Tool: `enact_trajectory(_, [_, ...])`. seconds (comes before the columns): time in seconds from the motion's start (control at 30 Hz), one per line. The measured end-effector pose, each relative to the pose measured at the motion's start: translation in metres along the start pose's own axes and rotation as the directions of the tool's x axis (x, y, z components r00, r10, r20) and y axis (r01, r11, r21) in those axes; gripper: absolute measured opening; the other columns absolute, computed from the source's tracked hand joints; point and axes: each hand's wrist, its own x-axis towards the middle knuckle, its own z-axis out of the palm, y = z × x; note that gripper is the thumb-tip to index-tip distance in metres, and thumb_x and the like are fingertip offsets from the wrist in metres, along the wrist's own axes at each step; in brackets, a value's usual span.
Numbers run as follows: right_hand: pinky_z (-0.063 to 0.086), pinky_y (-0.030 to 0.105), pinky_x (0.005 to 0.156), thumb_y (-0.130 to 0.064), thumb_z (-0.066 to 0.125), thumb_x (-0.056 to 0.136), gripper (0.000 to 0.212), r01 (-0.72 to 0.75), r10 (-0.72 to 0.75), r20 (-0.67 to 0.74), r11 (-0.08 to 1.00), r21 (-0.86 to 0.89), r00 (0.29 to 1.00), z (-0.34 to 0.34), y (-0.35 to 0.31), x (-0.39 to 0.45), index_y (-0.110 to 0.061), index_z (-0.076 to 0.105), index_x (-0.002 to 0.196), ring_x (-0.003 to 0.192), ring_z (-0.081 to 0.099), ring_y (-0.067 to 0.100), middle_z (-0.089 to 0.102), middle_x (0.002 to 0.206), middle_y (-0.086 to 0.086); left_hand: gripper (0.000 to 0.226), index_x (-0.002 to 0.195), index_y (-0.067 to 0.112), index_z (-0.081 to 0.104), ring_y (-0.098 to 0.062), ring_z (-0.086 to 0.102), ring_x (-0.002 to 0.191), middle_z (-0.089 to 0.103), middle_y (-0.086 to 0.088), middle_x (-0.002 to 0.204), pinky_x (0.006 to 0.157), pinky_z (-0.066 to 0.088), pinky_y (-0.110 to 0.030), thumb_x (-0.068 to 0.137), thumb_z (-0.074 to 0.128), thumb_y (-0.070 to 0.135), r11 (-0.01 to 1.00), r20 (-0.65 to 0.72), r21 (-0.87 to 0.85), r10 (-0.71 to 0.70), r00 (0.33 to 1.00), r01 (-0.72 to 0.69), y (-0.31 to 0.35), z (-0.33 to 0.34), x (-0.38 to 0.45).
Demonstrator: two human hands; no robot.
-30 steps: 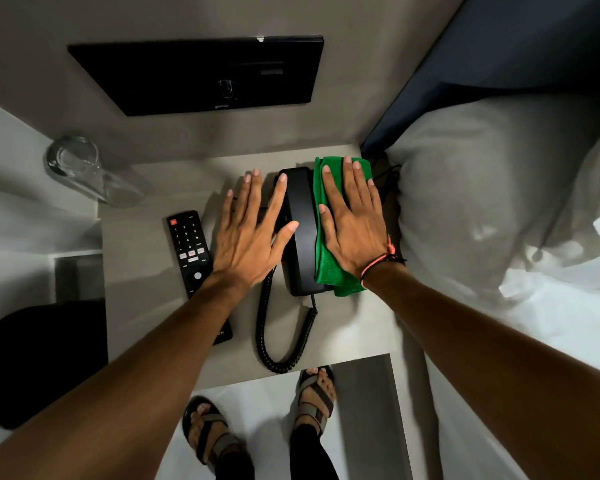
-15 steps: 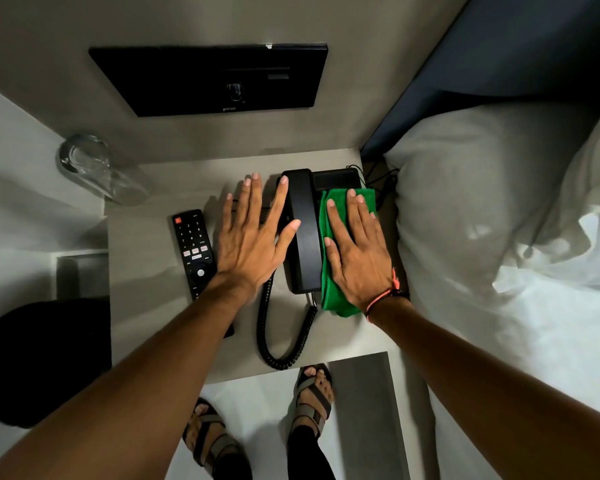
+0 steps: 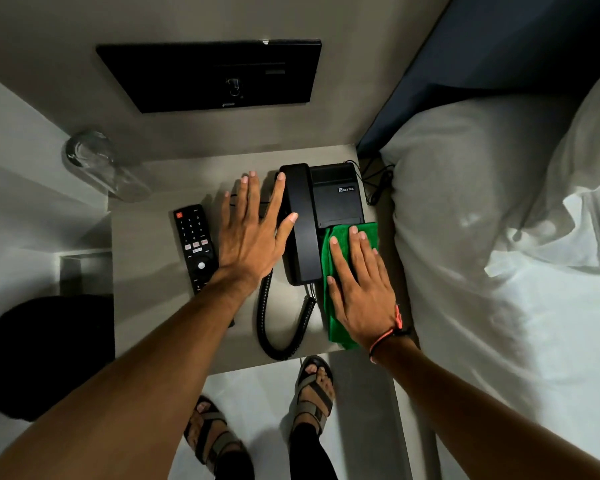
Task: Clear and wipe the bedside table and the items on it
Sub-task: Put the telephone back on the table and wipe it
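Downward along the telephone (image 3: pixel 336 202) goes the green cloth (image 3: pixel 340 327) since the earlier frames: a second ago it covered the upper keypad side, and now the top of the base with its small logo is bare while the cloth lies at the lower end and spills onto the bedside table (image 3: pixel 146 271).

Judged from this, the wiping is at an early stage. One pass over the phone's face looks nearly done, but nothing is cleared off the table.

Taking the phone as landmark and going left to right: the clear glass (image 3: pixel 97 161) stands far left of it at the table's back corner; the remote control (image 3: pixel 194 247) lies left of it, untouched as far as one can see. The left hand (image 3: pixel 253 233) rests flat just left of the handset, fingers spread and straight, thumb tip and index finger touching the handset's edge, apparently steadying the phone; it grips nothing. The coiled cord (image 3: pixel 267 323) loops below the phone. The right hand (image 3: pixel 361 289) lies open, palm down on the cloth at the phone's lower right, fingers together and extended, pressing rather than pinching.

Still to wipe: handset, remote, glass, tabletop.
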Motion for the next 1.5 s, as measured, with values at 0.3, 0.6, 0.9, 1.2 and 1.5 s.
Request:
enact_trajectory(0.3, [0.036, 0.06, 0.106, -0.056, 0.048, 0.084, 0.093, -0.081, 0.077, 0.108, 0.996, 0.03, 0.991, 0.006, -0.003, -0.021, -0.026, 0.001, 0.158, 0.153, -0.001, 0.026, -0.004, 0.166, 0.01, 0.074, 0.158, 0.029, -0.008, -0.034, 0.007, 0.154, 0.004, -0.021, 0.166, 0.123, 0.013, -0.056, 0.092, -0.006, 0.063, 0.999, 0.016, -0.04, -0.024, 1.0, 0.024, 0.003, -0.003, -0.002])
enact_trajectory(0.6, [0.046, 0.062, 0.101, -0.02, 0.065, 0.084, 0.078, -0.075, 0.065, 0.063, 0.982, 0.175, 0.996, -0.017, -0.003, -0.013, -0.016, 0.03, 0.153, 0.145, 0.028, 0.038, 0.026, 0.16, 0.017, 0.075, 0.159, 0.025, -0.003, -0.035, 0.01, 0.154, 0.007, -0.023, 0.165, 0.124, 0.016, -0.054, 0.094, -0.004, 0.062, 0.998, 0.002, -0.051, -0.027, 1.0, 0.027, 0.001, -0.003, -0.009])
enact_trajectory(0.9, [0.03, 0.033, 0.119, -0.008, 0.046, 0.077, 0.069, -0.053, 0.222, -0.21, 0.798, 0.601, 0.952, -0.064, -0.001, 0.044, -0.005, 0.043, 0.146, 0.14, 0.041, 0.028, 0.045, 0.15, 0.015, 0.067, 0.16, 0.022, -0.001, -0.034, -0.004, 0.154, -0.007, -0.022, 0.165, 0.125, 0.009, -0.052, 0.102, 0.013, 0.054, 1.0, -0.027, 0.015, -0.007, 1.0, 0.007, -0.01, 0.028, -0.034])
enact_trajectory(1.2, [0.031, 0.042, 0.118, -0.011, 0.049, 0.084, 0.071, 0.038, 0.0, -0.09, 0.906, 0.421, 0.996, -0.083, -0.046, 0.128, -0.014, 0.032, 0.153, 0.147, 0.029, 0.029, 0.029, 0.16, 0.015, 0.061, 0.16, 0.019, 0.01, -0.032, -0.01, 0.154, -0.009, -0.02, 0.166, 0.124, 0.01, -0.053, 0.104, 0.019, 0.043, 0.996, -0.015, -0.088, -0.025, 1.0, 0.024, -0.01, 0.041, -0.027])
enact_trajectory(1.5, [0.038, 0.059, 0.108, -0.031, 0.046, 0.09, 0.072, 0.031, -0.036, 0.034, 0.99, 0.141, 0.999, -0.057, -0.059, 0.121, -0.028, 0.019, 0.157, 0.153, 0.006, 0.023, 0.008, 0.166, 0.006, 0.063, 0.16, 0.022, 0.009, -0.032, -0.009, 0.154, -0.008, -0.02, 0.166, 0.126, 0.004, -0.049, 0.102, 0.029, 0.038, 0.995, -0.005, -0.103, -0.017, 1.0, 0.016, -0.015, 0.043, -0.028])
